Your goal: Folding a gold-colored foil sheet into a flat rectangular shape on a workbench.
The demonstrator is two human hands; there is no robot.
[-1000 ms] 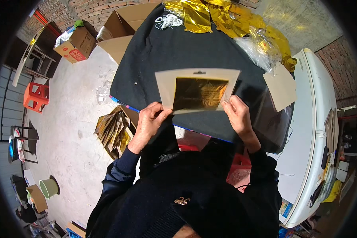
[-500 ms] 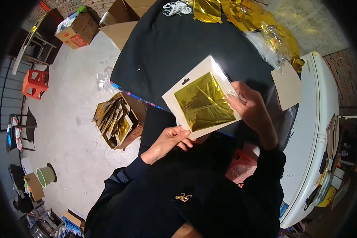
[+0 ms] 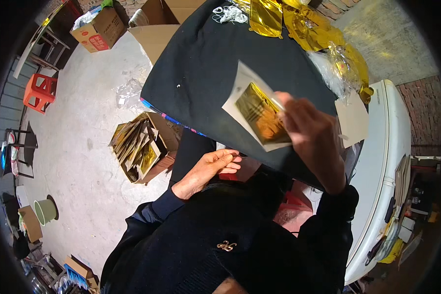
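Observation:
Above the dark-covered table (image 3: 196, 78), my right hand (image 3: 308, 132) grips the right edge of a flat white-bordered packet with folded gold foil (image 3: 259, 110). The packet is tilted and blurred by motion; a clear film covers it. Below and left of it, apart from the packet, is my left hand (image 3: 208, 169). Its thumb presses on the closed fingers, and nothing shows in them. On the floor to the left, a cardboard box (image 3: 154, 169) holds several similar gold packets (image 3: 134, 147) standing on edge.
Gold foil balloons (image 3: 306, 29), white string (image 3: 230, 14) and clear plastic bags (image 3: 333, 66) lie along the table's far side. A pale card (image 3: 353, 120) rests at its right edge, beside a white appliance (image 3: 382, 171). A red stool (image 3: 40, 93) and green bin (image 3: 45, 211) stand left.
My left hand has let go of the packet, and its fingers have closed. My right hand has tilted the packet; its lower left corner has come up away from my left hand.

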